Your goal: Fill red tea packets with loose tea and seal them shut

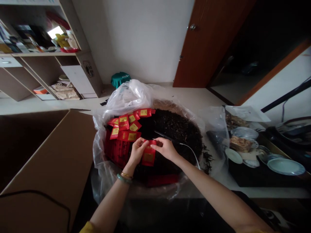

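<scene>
Both my hands pinch the top edge of a red packet (148,158) with a gold square label. My left hand (138,149) grips its left corner, and my right hand (165,148) has the right corner between thumb and fingers. Below and behind them spreads a heap of dark dried leaves, probably tea (179,124), in a round container lined with clear plastic (98,155). Several red packets with gold labels (123,123) lie in a pile at the heap's upper left. Beside my left hand are stacked flat red packets (116,150). A dark, slim device with a white cable (191,150) rests on the leaves.
An open cardboard box (53,155) stands close on the left. To the right, a dark tray (257,176) carries bowls and a bag of dried pieces (240,144). Shelving (89,74), a teal bag (120,79) and a brown door (206,42) are farther back.
</scene>
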{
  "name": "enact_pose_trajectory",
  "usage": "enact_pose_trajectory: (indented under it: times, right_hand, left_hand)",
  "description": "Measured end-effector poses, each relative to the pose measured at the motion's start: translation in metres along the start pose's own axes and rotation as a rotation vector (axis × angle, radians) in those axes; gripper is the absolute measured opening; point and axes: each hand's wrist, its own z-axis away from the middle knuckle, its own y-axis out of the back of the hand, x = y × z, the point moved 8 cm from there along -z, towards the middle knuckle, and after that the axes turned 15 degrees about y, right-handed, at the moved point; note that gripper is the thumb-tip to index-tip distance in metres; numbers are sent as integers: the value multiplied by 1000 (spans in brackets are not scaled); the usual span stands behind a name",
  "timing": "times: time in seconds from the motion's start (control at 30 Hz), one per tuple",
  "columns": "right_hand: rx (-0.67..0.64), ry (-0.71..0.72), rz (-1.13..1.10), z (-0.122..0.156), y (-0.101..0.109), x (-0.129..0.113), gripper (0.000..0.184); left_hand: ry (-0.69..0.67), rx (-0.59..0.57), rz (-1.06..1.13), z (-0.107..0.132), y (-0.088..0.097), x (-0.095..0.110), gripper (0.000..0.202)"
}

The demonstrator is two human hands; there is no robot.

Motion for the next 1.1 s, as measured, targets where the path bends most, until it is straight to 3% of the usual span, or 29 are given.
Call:
enact_pose_trajectory:
  times: [0.13,0.3,0.47,0.67,0.73,0.8,0.9,1.0,1.1]
  right_hand:
    - [21,-171,-213,2,-4,15,25]
    - [51,-177,-271,2,-2,15,27]
    - [15,-187,-308,2,-4,17,30]
    - [69,-125,-291,1,-3,16,26]
    - [39,-113,-268,-1,-3,19,26]
    - [45,-54,-158,-6,5,22,27]
    - [39,82,245,-10,24,23,27]
    - [-207,98,707,-5,20,33,43]
    - [-394,49,927,2,14,45,54]
  left_hand:
    - [-26,11,6,1,0,3,43]
    - [120,-68,49,0,-4,-7,40]
    - [142,-80,24,3,-7,-7,41]
    - [301,-323,19,15,-30,-13,51]
    - [346,-329,10,15,-30,-19,52]
    - [361,-286,21,11,-26,-23,50]
    - [347,-226,39,6,-19,-25,50]
    - [314,-179,52,3,-15,-22,50]
    - [299,-165,62,2,-14,-21,50]
